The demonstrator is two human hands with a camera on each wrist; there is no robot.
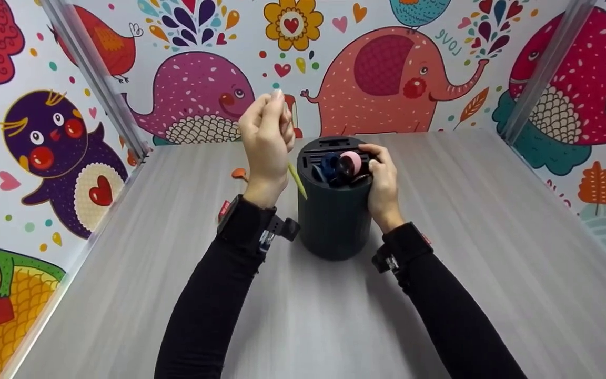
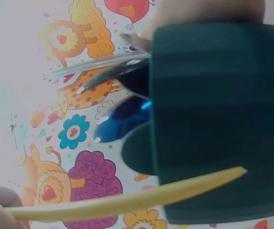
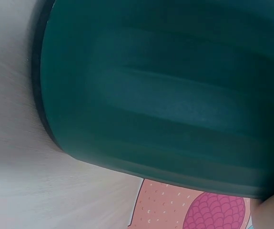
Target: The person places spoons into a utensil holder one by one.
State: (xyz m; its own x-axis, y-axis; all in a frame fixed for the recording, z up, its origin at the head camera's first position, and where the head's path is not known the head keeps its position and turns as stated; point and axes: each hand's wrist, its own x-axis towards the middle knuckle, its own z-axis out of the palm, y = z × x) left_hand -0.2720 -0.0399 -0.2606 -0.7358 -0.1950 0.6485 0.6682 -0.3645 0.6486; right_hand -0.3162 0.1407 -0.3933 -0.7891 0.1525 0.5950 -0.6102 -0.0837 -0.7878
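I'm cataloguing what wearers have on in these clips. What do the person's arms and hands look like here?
Both arms wear long, close-fitting black sleeves. The left hand and right hand are bare, with no gloves. A black wrist strap sits on each forearm, carrying a small black camera mount; a red tag shows on the left strap.

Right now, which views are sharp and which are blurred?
Head view: sharp, evenly lit, soft shadows under the holder. Left wrist view: holder, blue thing and yellow stick soft, too close. Right wrist view: holder fills the frame, out of focus.
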